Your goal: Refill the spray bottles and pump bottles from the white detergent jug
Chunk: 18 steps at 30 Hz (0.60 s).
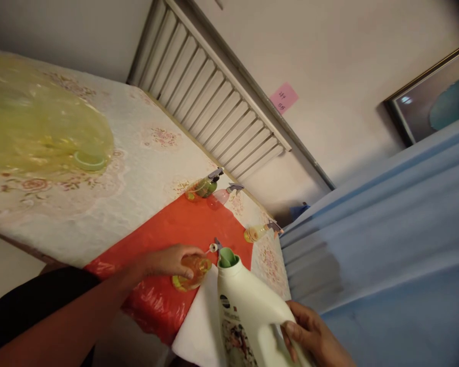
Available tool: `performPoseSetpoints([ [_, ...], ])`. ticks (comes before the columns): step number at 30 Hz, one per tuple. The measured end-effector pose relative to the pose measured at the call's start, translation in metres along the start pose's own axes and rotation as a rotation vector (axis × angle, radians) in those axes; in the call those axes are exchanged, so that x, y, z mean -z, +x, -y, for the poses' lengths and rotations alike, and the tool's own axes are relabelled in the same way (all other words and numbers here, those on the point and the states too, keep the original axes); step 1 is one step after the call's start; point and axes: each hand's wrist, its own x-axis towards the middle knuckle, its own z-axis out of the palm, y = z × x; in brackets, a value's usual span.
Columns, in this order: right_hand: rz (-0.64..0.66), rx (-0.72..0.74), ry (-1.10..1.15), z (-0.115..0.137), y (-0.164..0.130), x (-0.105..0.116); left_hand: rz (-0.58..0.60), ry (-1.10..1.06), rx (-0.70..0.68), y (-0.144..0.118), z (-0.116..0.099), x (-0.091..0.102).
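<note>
Left hand closed in a grip round a small amber bottle, uncapped, standing on the red sheet over the table. Right hand gripping the big white detergent jug, tilted, its green spout just beside the small bottle's mouth. Beyond the jug on the red sheet's far edge: a green spray bottle and a pink one; a yellow spray bottle off the sheet's corner.
</note>
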Motion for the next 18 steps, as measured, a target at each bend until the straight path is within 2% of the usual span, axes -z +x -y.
performPoseSetpoints([
  [4,-0.113,0.044,-0.117,0.023,0.011,0.014,-0.017,0.020,0.010,-0.005,-0.008,-0.001],
  [7,-0.253,0.082,-0.227,0.045,0.028,0.022,-0.040,0.036,0.002,-0.008,-0.009,-0.001],
  [9,-0.358,0.121,-0.222,0.059,0.044,0.025,-0.040,0.015,0.006,-0.009,-0.008,-0.001],
  [11,-0.400,0.164,-0.093,0.071,0.061,0.023,-0.037,-0.009,0.013,-0.010,-0.008,-0.002],
  [14,-0.342,0.225,0.141,0.085,0.093,0.015,-0.038,-0.025,0.032,-0.011,-0.010,-0.003],
  [18,-0.377,0.379,0.344,0.089,0.145,-0.007,-0.051,-0.053,0.078,-0.010,-0.008,-0.004],
])
